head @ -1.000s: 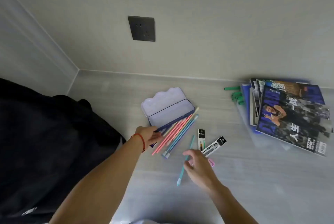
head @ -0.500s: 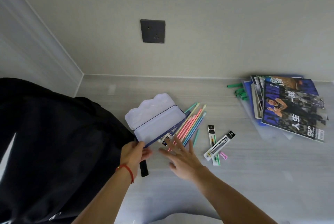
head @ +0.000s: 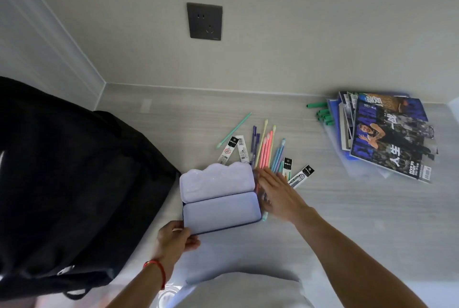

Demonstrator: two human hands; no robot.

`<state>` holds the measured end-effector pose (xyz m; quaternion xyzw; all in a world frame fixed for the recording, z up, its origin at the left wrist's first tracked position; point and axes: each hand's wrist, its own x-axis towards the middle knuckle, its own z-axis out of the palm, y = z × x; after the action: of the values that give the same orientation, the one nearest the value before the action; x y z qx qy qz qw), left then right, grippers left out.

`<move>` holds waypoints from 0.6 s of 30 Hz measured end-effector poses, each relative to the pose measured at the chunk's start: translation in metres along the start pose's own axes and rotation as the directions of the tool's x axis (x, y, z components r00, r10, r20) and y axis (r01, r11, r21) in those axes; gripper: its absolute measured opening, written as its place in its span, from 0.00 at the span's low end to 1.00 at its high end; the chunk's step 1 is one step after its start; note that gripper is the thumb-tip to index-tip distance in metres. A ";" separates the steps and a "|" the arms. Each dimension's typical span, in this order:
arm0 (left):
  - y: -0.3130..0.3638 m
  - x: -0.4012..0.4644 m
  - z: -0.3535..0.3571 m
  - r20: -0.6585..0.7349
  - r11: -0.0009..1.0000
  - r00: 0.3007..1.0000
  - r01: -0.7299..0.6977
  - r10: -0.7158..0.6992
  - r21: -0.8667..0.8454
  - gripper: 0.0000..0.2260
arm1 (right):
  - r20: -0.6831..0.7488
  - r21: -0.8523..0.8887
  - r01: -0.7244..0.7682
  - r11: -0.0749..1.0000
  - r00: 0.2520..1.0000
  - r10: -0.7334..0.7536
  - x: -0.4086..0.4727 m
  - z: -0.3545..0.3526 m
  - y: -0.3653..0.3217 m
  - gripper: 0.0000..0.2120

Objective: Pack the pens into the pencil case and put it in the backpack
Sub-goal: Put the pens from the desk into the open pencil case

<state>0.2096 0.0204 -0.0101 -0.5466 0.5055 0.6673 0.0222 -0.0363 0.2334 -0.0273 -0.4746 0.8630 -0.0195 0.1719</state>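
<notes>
- Pens [head: 267,151] are bunched on the worktop [head: 347,220] just past the far right corner of the pencil case [head: 221,210], and your right hand [head: 279,196] is way closer to them than your left.
- Their long axes run mostly away from you, leaning a bit right, while the case's long side runs left to right, so I'd guess you'll need to turn them roughly a quarter turn to drop them in flat.
- Your right hand lies flat over the near ends of the pens, fingers [head: 267,179] straight and a little spread, touching but not gripping anything.
- Your left hand [head: 175,239] pinches the near left corner of the case, thumb on top, holding it steady.
- Case is open, lid [head: 216,179] folded back on the far side, tray looks empty so far.
- One mint green pen [head: 234,130] sits apart, further back and to the left, with two refill packs [head: 234,151] near it and two more packs [head: 296,172] right of the bunch.
- Backpack [head: 74,183] sits on your left, touching or nearly touching the case.
</notes>
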 end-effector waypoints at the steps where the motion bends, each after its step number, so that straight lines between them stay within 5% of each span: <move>1: -0.007 0.002 -0.002 -0.008 1.000 1.000 0.014 -0.014 0.014 0.06 | -0.003 -0.003 -0.002 1.000 1.000 0.002 -0.003 0.001 0.002 0.33; 8: -0.028 0.014 -0.010 -0.010 0.995 0.999 0.039 -0.038 0.089 0.05 | -0.060 0.141 -0.012 0.990 0.998 0.021 -0.016 0.007 0.026 0.25; 12: -0.017 0.014 0.000 0.085 0.974 0.995 -0.065 0.047 0.216 0.03 | -0.116 0.168 0.013 0.986 0.993 0.006 -0.014 0.001 0.031 0.25; 18: 0.000 0.005 0.017 0.100 0.759 0.958 -0.275 0.269 0.590 0.05 | -0.255 0.342 -0.086 0.936 0.950 0.180 -0.014 -0.003 0.031 0.20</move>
<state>0.1953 0.0296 -0.0160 -0.4292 0.7634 0.4724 0.0987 -0.0555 0.2619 -0.0266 -0.3719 0.8938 -0.2178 0.1244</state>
